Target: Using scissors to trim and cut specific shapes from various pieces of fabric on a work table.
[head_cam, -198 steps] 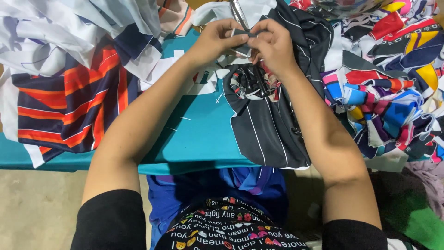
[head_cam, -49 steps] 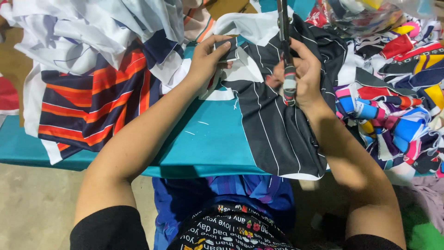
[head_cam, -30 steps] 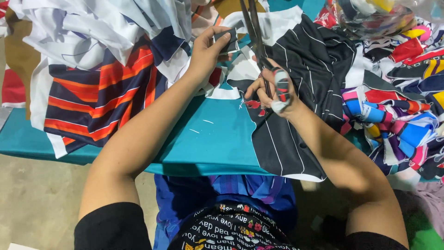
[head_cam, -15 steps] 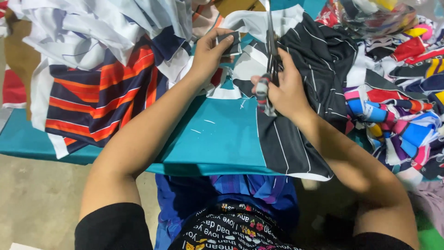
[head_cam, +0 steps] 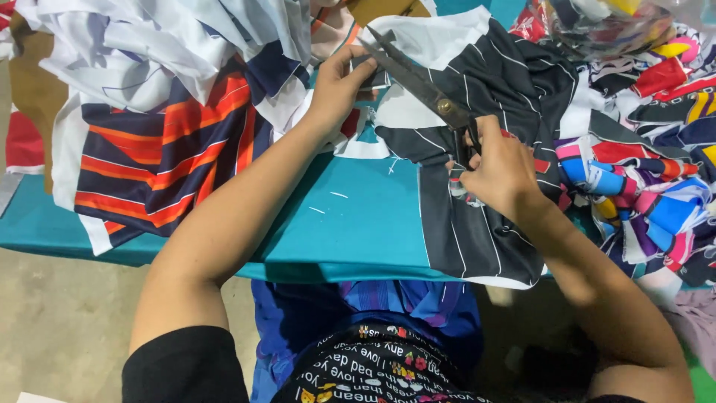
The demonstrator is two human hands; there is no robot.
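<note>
right hand [head_cam: 498,170] fingers grip scissors [head_cam: 418,78] | left hand [head_cam: 339,83] fingers pinch striped fabric [head_cam: 477,97] at blade tips

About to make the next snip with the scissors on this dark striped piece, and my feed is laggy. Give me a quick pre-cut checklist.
1. Right hand gripping the scissors by the handles: ok.
2. Left hand pinching the fabric edge near the blade tips: ok.
3. Left fingers clear of the blades: cannot tell, they sit very close to the tips.
4. Dark striped fabric lying flat on the teal table: ok, its lower edge hangs over the front.
5. Orange and navy striped fabric clear of the cut: ok.
</note>
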